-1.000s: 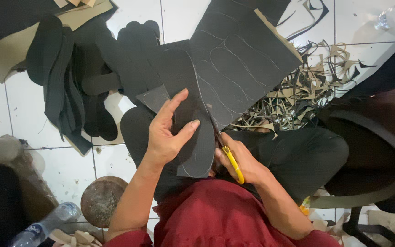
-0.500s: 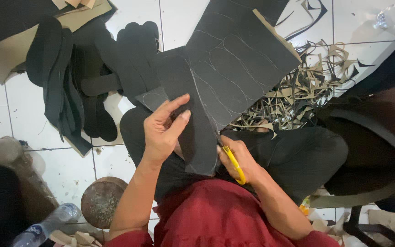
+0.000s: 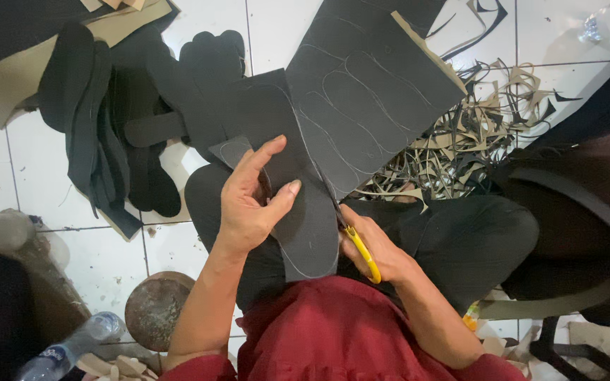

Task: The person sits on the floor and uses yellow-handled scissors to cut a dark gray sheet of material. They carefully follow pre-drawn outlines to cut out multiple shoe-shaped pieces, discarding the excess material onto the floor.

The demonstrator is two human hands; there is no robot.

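The left hand (image 3: 248, 204) pinches a dark grey sheet (image 3: 347, 120) between thumb and fingers, gripping the sole-shaped part that hangs toward the person's lap. The sheet lies across the person's knees and reaches away over the floor; faint sole outlines are drawn on it, side by side. The right hand (image 3: 379, 250) is wrapped around a pair of scissors with yellow handles (image 3: 361, 250), fingers pressed together through the loops, and the blades sit at the edge of the sheet just right of the left thumb. Whether the blades are apart or together cannot be told.

On the far left of the tiled floor (image 3: 30, 169) lies a stack of black cut soles (image 3: 100, 127), partly on top of a tan sheet (image 3: 22, 77). To the right of the grey sheet is a heap of thin tan and black trimmings (image 3: 460, 148). Near the person's left elbow a round rusty metal lid (image 3: 153, 310) rests on the floor, with a clear plastic bottle (image 3: 72, 346) just left of it. The person wears a red shirt (image 3: 333, 331) and dark trousers.
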